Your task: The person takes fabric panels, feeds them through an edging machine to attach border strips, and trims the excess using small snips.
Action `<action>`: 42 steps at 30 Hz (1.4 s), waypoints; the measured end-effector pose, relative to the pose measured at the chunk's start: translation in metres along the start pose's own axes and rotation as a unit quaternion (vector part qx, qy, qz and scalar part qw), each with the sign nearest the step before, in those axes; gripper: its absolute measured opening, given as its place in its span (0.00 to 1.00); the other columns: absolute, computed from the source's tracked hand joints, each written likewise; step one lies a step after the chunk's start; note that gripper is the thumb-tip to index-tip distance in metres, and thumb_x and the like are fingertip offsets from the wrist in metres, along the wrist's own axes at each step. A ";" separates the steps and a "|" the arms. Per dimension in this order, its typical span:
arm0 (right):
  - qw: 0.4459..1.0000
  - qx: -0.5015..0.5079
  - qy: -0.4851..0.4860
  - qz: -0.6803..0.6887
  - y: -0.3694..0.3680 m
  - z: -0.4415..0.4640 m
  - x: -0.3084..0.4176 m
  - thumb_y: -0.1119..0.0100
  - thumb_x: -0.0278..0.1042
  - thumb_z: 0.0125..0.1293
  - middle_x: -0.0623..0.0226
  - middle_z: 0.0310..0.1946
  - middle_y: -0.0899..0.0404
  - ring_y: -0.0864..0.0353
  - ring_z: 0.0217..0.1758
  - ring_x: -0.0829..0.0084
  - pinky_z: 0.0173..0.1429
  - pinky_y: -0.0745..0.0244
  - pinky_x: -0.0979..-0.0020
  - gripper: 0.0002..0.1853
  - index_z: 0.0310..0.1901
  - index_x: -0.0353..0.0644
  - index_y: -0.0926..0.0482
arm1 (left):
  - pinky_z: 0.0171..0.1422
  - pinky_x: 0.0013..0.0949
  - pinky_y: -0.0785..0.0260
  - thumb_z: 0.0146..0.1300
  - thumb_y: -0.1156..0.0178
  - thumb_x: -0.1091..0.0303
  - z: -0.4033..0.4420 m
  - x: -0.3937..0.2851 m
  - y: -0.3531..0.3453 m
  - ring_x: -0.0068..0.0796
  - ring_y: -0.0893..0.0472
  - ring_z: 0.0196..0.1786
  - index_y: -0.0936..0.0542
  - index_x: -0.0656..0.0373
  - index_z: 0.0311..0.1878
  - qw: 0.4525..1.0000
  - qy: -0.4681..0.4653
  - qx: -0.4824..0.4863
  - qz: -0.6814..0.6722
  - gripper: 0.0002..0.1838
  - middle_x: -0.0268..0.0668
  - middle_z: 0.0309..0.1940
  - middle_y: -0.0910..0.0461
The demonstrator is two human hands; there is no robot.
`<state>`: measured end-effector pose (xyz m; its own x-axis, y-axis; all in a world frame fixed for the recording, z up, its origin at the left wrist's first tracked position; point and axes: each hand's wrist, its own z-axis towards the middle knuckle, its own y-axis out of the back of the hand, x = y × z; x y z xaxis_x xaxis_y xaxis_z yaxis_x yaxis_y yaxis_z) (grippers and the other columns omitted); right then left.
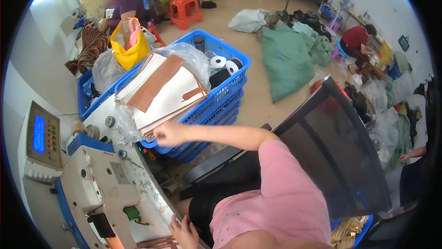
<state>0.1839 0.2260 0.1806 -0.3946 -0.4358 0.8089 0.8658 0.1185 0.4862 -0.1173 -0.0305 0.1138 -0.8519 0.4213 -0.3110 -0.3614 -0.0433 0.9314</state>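
Note:
My right hand (169,134) reaches out with its fingers curled, at the near edge of a stack of flat white and brown leather-like pieces (168,88). What the fingers hold, if anything, is hidden. Clear plastic (126,120) lies beside that hand. The stack rests on top of a pile of blue plastic baskets (221,104). My left hand (185,234) is at the edge of the white machine table (154,198), fingers spread, near some brown strips (159,243). A cream-coloured sewing machine (103,180) stands beyond it.
A control panel (45,131) with a lit screen stands behind the machine. A yellow bag (131,46) sits beyond the stack. Behind me is a black mesh chair back (334,152). Green sacks (285,60) lie on the floor. Other people sit at work farther off.

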 end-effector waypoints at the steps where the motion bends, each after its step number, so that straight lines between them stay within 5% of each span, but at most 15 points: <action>1: 0.999 0.029 0.033 -0.028 -0.014 -0.011 0.009 0.41 0.34 0.51 0.59 0.20 0.22 0.21 0.24 0.61 0.29 0.29 0.62 0.07 0.26 0.40 0.24 | 0.51 0.46 0.31 0.39 0.34 0.73 -0.002 -0.002 0.001 0.53 0.32 0.54 0.18 0.52 0.43 1.000 -0.005 -0.002 0.006 0.21 0.48 0.60 0.34; 7: 0.988 0.131 0.036 -0.068 -0.059 -0.053 0.027 0.43 0.40 0.49 0.57 0.21 0.21 0.21 0.27 0.54 0.32 0.27 0.58 0.10 0.23 0.41 0.23 | 0.57 0.51 0.37 0.44 0.37 0.72 0.001 -0.026 0.014 0.56 0.33 0.56 0.19 0.53 0.44 1.000 0.007 -0.011 0.009 0.19 0.50 0.62 0.35; 12: 0.994 0.061 0.055 -0.075 -0.087 -0.073 0.005 0.39 0.39 0.48 0.59 0.18 0.22 0.21 0.24 0.56 0.30 0.26 0.61 0.09 0.22 0.42 0.23 | 0.58 0.51 0.39 0.47 0.39 0.73 -0.001 -0.026 0.007 0.56 0.33 0.56 0.19 0.54 0.44 0.999 0.035 -0.021 0.027 0.17 0.49 0.61 0.33; 42: 0.994 0.053 0.065 -0.076 -0.099 -0.068 -0.019 0.37 0.37 0.52 0.60 0.18 0.21 0.20 0.23 0.58 0.28 0.26 0.60 0.07 0.25 0.42 0.20 | 0.56 0.46 0.38 0.50 0.39 0.76 0.004 -0.031 0.010 0.49 0.30 0.54 0.20 0.52 0.42 0.997 0.058 -0.038 0.039 0.14 0.44 0.58 0.29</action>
<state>0.1263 0.1616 0.0949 -0.4702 -0.5658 0.6773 0.7590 0.1324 0.6374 -0.0924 -0.0403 0.1335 -0.9152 0.3063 -0.2619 -0.3163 -0.1431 0.9378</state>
